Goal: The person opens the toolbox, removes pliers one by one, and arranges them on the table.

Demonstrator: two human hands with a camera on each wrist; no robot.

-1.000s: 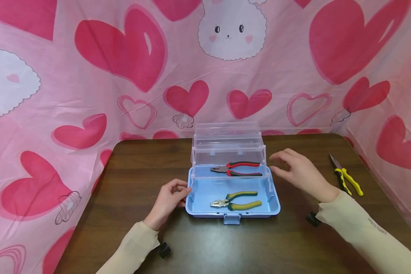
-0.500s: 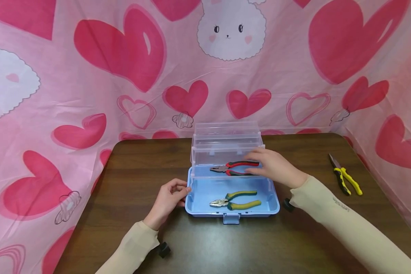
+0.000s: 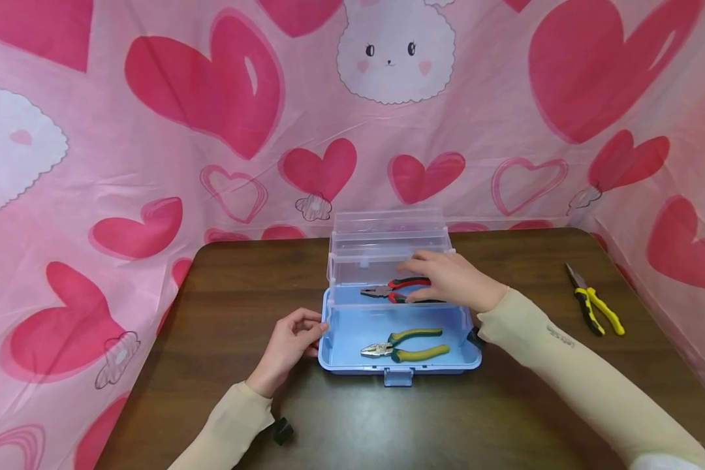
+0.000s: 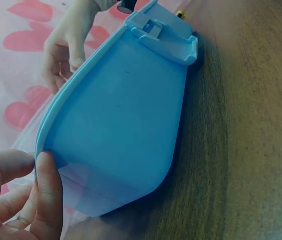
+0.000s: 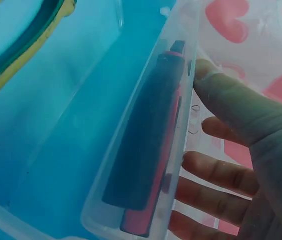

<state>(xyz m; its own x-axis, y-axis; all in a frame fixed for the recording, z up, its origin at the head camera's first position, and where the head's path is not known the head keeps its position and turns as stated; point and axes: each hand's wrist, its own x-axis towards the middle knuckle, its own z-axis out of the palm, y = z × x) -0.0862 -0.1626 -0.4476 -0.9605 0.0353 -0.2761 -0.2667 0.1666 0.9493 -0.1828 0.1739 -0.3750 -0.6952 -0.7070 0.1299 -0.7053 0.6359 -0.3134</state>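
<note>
Blue box (image 3: 352, 370): left hand (image 3: 290, 343) pinching its rim. Clear tray (image 3: 343, 297): red-black pliers (image 3: 396, 297); right hand (image 3: 455, 277) above, fingers loosely extended, contact uncertain. Box floor: green-yellow pliers (image 3: 396, 353).

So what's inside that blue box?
Green-yellow pliers lie in the box, red-black pliers in its clear tray. From above, the right grip partly hides that second pair; anything directly under either pair is covered.

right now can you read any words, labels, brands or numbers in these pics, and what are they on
Right sleeve: a short line of dark lettering, too small and blurred to read.
Blue box, red-and-black pliers, green-and-yellow pliers, yellow-and-black pliers: none I can make out.
Pink cloth: hearts and rabbit faces, no words visible.
</note>
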